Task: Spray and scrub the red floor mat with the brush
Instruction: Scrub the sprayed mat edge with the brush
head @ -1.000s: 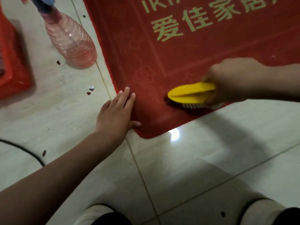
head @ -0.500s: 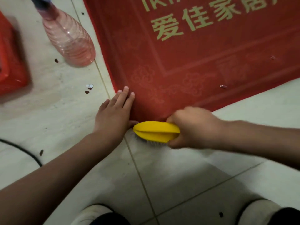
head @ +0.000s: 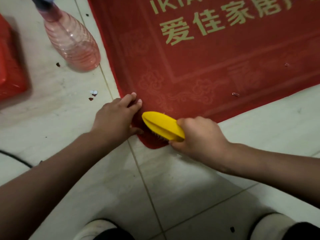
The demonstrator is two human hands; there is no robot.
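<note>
The red floor mat [head: 216, 66] with gold lettering fills the upper right, and its near corner points toward me. My right hand [head: 200, 137] grips the back end of the yellow scrub brush [head: 162, 125], whose bristles sit on that corner of the mat. My left hand [head: 117, 116] lies just left of the brush. Its fingertips press on the mat's left edge and its thumb touches the corner. The pink clear spray bottle [head: 72, 44] stands on the tile floor left of the mat, with no hand on it.
A red plastic object [head: 10, 66] sits at the far left edge. A black cable [head: 15, 158] crosses the floor at lower left. Small bits of debris [head: 93, 94] lie on the tiles near the mat, and my two shoes [head: 97, 229] show at the bottom.
The brush swept from the mat's near border leftward to its corner, then turned to point up-left on the corner. My left hand stayed at the mat's edge, its fingers now more bent.
</note>
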